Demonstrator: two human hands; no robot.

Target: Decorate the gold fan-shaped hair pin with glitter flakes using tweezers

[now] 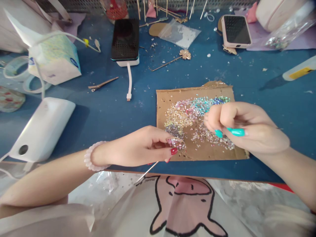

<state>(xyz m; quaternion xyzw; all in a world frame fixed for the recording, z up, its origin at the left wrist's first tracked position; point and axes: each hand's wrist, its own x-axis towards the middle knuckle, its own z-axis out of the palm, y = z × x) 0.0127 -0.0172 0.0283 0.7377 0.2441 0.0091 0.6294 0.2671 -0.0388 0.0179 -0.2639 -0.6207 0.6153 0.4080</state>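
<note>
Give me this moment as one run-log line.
left hand: holds chip-covered piece, thin stick protruding below | right hand: curled over cardboard, contents unclear | cardboard: loose multicoloured glittering chips

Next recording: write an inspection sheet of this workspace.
Surface: blue table, specked with debris.
Job's things: jewelled piece, coloured chips on cardboard.
Clutter: dark phone, pale phone, tissue pack, hair clip.
Hands: left hand holds the jewelled piece, thin stick emerging below; right hand curled over the cardboard, grip contents unclear.
Cables: white cable by the dark phone; yellow-tagged cable near the tissue pack.
Surroundings: printed cloth below the table edge.
</note>
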